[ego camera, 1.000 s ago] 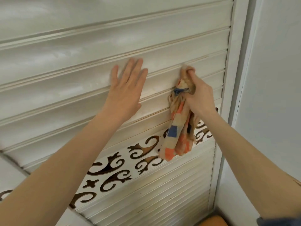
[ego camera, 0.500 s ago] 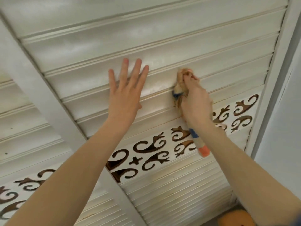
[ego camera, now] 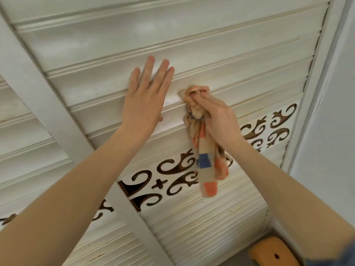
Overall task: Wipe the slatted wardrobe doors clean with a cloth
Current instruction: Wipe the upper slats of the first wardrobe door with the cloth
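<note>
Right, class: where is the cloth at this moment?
In the head view the cloth sits right of centre, bunched in the right hand against a door slat, just right of the flat left hand; its tail hangs over the scrollwork band.

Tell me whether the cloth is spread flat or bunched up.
Bunched up: the right hand grips the cloth as a wad against a slat, its tail hanging.

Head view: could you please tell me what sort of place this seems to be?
Most likely a room in a home, perhaps a bedroom: white slatted wardrobe doors with a carved scrollwork panel, a plain wall beside them, and a patterned cloth in the right hand.
</note>
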